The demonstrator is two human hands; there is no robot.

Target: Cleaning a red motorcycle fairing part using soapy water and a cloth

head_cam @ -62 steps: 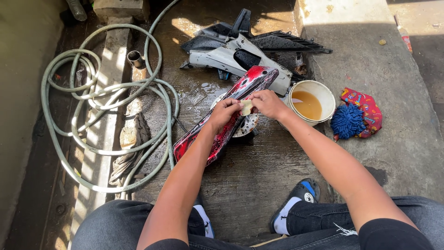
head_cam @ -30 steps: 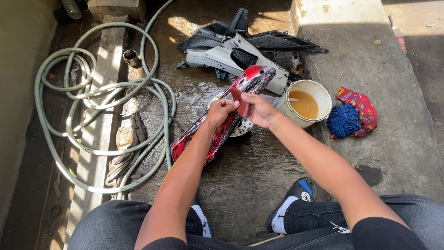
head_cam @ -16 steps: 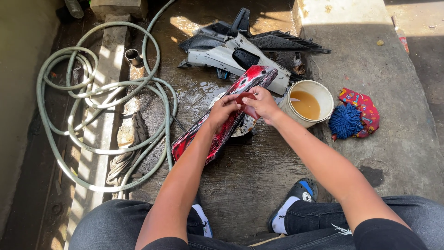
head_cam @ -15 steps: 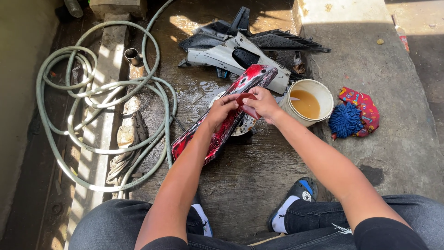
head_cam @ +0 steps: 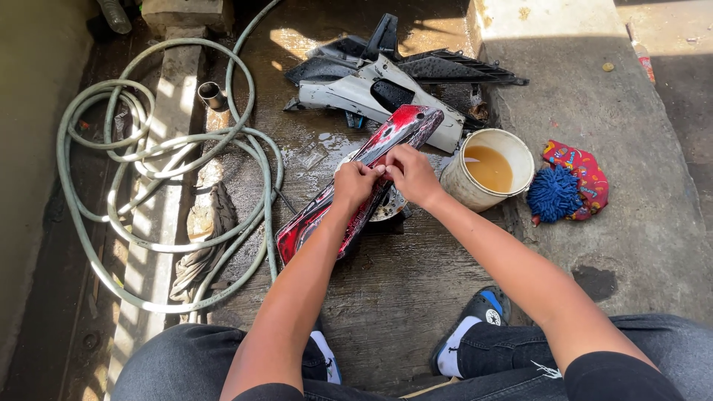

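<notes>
1. The red panel (head_cam: 349, 194) is a long, narrow piece of glossy moulded plastic with black and white markings. It lies slantwise on the wet concrete floor (head_cam: 416, 297), its far end rising toward the pile of grey parts.
2. The left hand (head_cam: 354, 186) is curled over the panel's middle, fingers bent down onto the shiny surface and closed on its edge.
3. The right hand (head_cam: 412, 174) sits just beside it, touching the left, fingers folded onto the same panel. Whether something small is pinched inside it I cannot tell.
4. Beyond the hands lie grey and black plastic fairings (head_cam: 375, 85), angular and matte, stacked loosely.
5. A round white bucket (head_cam: 486, 169), its wall stained, holds cloudy brownish liquid just right of the hands.
6. Beside it on the raised concrete slab (head_cam: 594, 96) rest a shaggy blue mop-like wash mitt (head_cam: 555, 193) and a crumpled red patterned cloth (head_cam: 583, 174).
7. A pale green rubber hose (head_cam: 148, 171) lies in wide loose coils to the left, with a dirty rag (head_cam: 204, 241) inside its loops.
</notes>
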